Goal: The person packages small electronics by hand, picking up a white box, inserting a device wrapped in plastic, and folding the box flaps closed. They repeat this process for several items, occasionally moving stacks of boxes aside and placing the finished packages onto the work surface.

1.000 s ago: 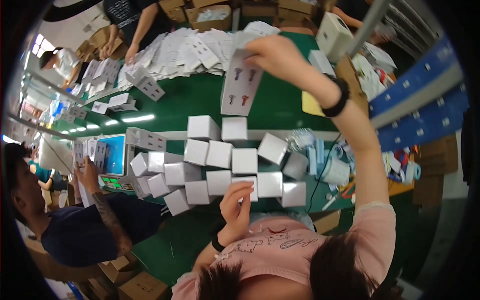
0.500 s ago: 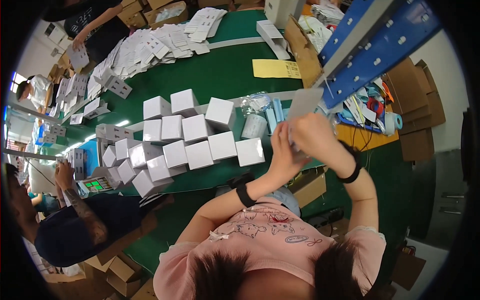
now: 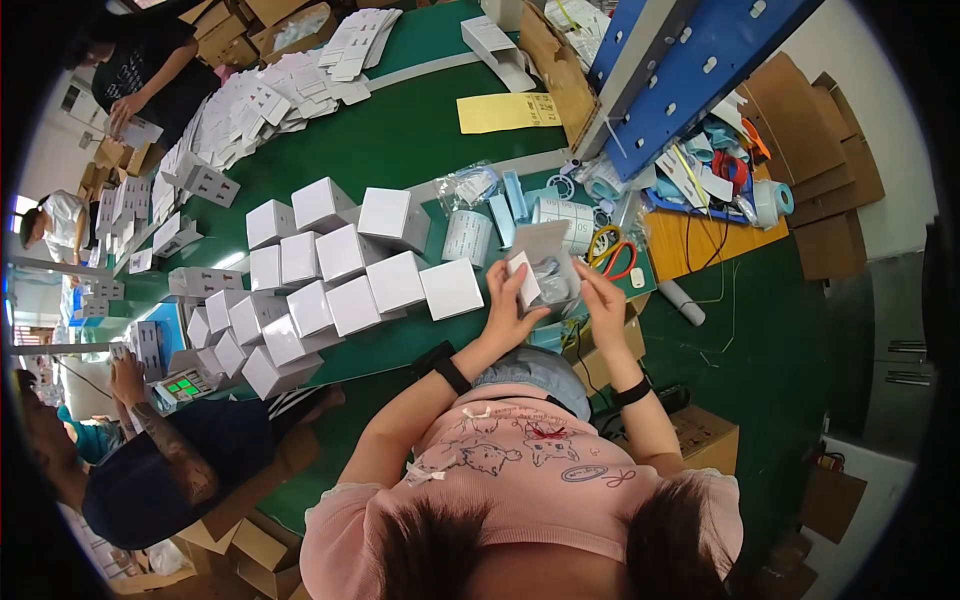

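Note:
Between my two hands, in front of my body at the table's near edge, is an open white box point(image 3: 528, 284) with its lid flap standing up. A clear plastic bag point(image 3: 552, 288) with something pale in it shows inside the box. My left hand point(image 3: 512, 312) is closed around the left side, thumb low and fingers up along the wall. The fingers of my right hand point(image 3: 604, 308) grip the right side. To the left, the nearest of several closed white boxes point(image 3: 452, 290) stands apart from my left hand.
Behind the box lie scissors point(image 3: 612, 258), a label roll point(image 3: 466, 238) and light-blue pieces point(image 3: 502, 215). A blue perforated post point(image 3: 690, 70) rises at the right. One person point(image 3: 150, 470) sits at the left; another point(image 3: 150, 70) stands at the far left near piled flat cartons point(image 3: 270, 105).
My right hand has come down from over the box to its right side. The box's inside now shows. The whole view has shifted, with the table things now farther left.

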